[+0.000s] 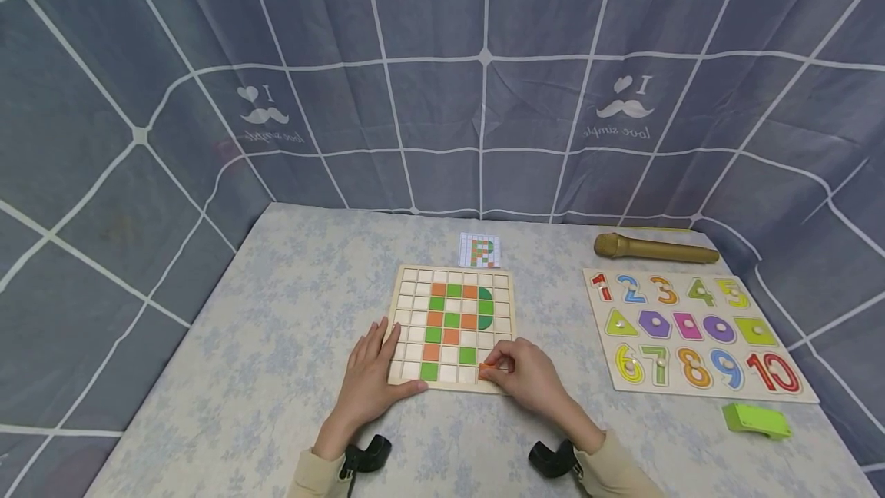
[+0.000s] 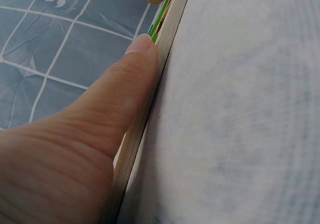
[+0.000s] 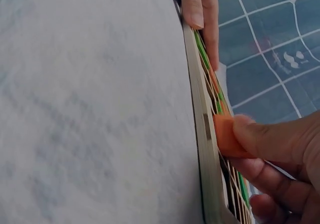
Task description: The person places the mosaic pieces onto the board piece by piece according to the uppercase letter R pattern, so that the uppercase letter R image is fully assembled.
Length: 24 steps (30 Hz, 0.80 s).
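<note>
A wooden grid board (image 1: 449, 386) lies on the table, with orange, green and white square tiles and two dark-green curved pieces forming a letter-like pattern. My left hand (image 1: 372, 375) rests at its front left corner, fingers extended along the left side and thumb on the front edge. Between thumb and fingers, my right hand (image 1: 531, 376) pinches an orange square tile (image 3: 227, 136) at the front row, right of the middle. In the right wrist view the tile stands tilted at the board's rim. Whether it touches the slot bottom is hidden.
Behind the board lies a small printed card (image 1: 479, 250) with a similar coloured pattern. To the right are a number-and-shape puzzle board (image 1: 601, 344), a gold microphone (image 1: 657, 249) and a green block (image 1: 757, 420). A grid-patterned curtain (image 1: 442, 114) encloses the table.
</note>
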Each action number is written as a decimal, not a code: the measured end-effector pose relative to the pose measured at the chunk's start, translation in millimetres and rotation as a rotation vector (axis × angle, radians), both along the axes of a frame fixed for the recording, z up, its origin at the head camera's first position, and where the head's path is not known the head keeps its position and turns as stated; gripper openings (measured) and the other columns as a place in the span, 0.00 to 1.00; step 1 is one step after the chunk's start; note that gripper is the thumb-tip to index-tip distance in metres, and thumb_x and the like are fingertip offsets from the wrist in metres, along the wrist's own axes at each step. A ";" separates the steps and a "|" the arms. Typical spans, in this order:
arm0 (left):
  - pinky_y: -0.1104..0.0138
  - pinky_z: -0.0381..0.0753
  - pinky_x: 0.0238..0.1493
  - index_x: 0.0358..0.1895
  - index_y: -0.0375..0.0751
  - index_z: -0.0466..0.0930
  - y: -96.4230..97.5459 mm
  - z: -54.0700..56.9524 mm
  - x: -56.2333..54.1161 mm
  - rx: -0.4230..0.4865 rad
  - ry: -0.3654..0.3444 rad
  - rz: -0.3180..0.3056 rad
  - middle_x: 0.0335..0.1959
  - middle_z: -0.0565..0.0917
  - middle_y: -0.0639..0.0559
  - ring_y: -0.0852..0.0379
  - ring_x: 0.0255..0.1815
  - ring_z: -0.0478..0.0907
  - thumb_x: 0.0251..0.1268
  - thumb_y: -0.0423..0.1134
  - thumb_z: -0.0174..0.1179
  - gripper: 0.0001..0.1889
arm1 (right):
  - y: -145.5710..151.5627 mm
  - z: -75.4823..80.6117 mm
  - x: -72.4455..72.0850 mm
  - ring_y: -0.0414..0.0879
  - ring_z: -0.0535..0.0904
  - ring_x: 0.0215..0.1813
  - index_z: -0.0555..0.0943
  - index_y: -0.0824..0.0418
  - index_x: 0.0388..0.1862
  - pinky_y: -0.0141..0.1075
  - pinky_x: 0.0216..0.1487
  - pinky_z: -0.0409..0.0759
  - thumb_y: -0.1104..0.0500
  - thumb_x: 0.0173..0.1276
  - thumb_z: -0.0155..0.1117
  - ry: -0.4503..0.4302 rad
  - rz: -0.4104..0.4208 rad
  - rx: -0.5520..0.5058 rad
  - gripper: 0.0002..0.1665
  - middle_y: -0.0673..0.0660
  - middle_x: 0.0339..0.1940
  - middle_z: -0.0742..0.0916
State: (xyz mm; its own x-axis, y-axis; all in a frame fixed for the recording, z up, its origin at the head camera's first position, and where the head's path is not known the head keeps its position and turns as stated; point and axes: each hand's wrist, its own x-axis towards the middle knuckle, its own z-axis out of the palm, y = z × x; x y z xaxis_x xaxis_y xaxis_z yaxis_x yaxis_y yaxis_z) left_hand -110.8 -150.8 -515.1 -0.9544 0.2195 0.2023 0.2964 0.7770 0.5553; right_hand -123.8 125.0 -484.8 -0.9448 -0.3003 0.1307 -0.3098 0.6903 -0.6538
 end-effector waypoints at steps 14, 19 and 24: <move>0.44 0.46 0.67 0.72 0.33 0.57 0.5 1.3 -0.3 0.000 -0.006 -0.004 0.73 0.53 0.34 0.37 0.73 0.44 0.47 0.62 0.69 0.54 | 6.2 -2.8 2.1 0.35 0.64 0.28 0.88 0.49 0.27 0.28 0.24 0.64 0.53 0.53 0.76 0.138 0.076 0.079 0.04 0.38 0.26 0.78; 0.45 0.46 0.68 0.72 0.32 0.57 0.6 0.6 -0.3 -0.001 -0.005 -0.004 0.73 0.53 0.34 0.37 0.73 0.44 0.46 0.62 0.69 0.54 | 8.1 -4.8 2.7 0.34 0.64 0.28 0.90 0.50 0.29 0.27 0.24 0.64 0.52 0.51 0.77 0.183 0.085 0.097 0.06 0.39 0.26 0.78; 0.45 0.46 0.68 0.72 0.33 0.57 0.1 -1.0 0.2 -0.011 -0.011 -0.004 0.73 0.52 0.34 0.37 0.73 0.44 0.47 0.63 0.69 0.54 | 10.2 -4.4 2.4 0.35 0.65 0.29 0.90 0.51 0.30 0.28 0.25 0.64 0.54 0.52 0.77 0.177 0.115 0.092 0.06 0.39 0.26 0.77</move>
